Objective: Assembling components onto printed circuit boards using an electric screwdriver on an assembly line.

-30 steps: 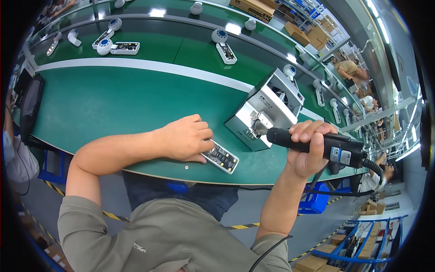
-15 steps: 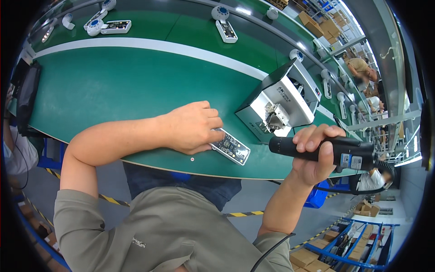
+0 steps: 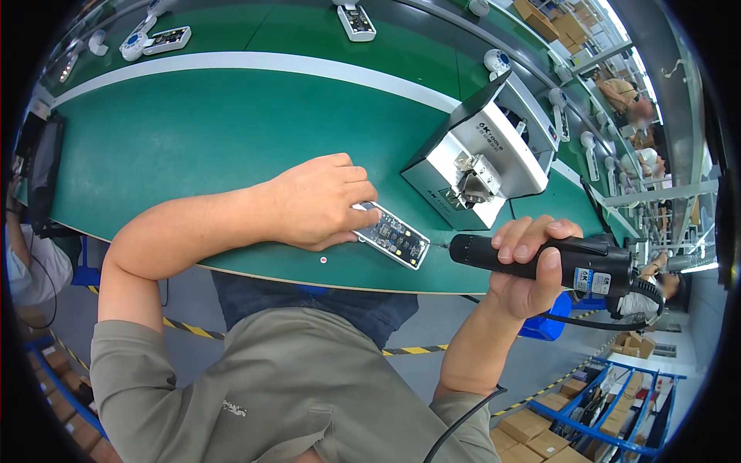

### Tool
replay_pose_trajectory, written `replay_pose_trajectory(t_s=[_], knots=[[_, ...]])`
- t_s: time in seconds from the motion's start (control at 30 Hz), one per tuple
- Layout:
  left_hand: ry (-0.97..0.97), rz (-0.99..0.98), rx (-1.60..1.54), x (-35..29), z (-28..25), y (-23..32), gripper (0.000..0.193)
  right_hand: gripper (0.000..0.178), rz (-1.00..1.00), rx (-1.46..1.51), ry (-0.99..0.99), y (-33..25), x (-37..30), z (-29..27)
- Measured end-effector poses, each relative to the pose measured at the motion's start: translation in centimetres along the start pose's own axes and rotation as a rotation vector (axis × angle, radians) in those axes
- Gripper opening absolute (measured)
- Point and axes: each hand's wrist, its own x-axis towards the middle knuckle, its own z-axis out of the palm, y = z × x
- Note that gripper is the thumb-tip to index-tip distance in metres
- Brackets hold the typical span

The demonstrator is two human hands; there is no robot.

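Observation:
Near the table's front edge, a white oblong housing with a dark circuit board (image 3: pixel 395 238) inside lies aslant. My left hand (image 3: pixel 328 202) is closed on its left end, the fingers covering that part. In my right hand (image 3: pixel 529 266) is a black electric screwdriver (image 3: pixel 480 253), held nearly level with its cable trailing from the back. Its thin bit points left, close to the housing's right end; whether they touch I cannot tell. A tiny pale round piece with a reddish centre (image 3: pixel 323 260) lies on the table below my left hand.
A silver and black box-shaped screw feeder (image 3: pixel 505 147) stands behind the screwdriver on the green table (image 3: pixel 193 139). Past a white strip (image 3: pixel 309 65), more white devices (image 3: pixel 357 25) lie on a green belt. A black bag-like thing (image 3: pixel 48 166) sits at the left edge.
The screwdriver has come slightly left, and its bit now shows close to the housing. My left hand keeps its hold. The whole view has shifted a little.

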Motion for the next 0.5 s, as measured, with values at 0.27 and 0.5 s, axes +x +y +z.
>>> replay_pose_trajectory(t_s=[0.27,0.5], knots=[[0.04,-0.076,-0.068,0.2,-0.3,1.3,0.034,0.03,-0.058,0.103,0.025,-1.5,0.1,2.0],[0.297,-0.043,-0.097,1.2,-0.2,3.3,0.023,0.032,-0.099,0.166,-0.006,-2.8,-0.1,5.2]])
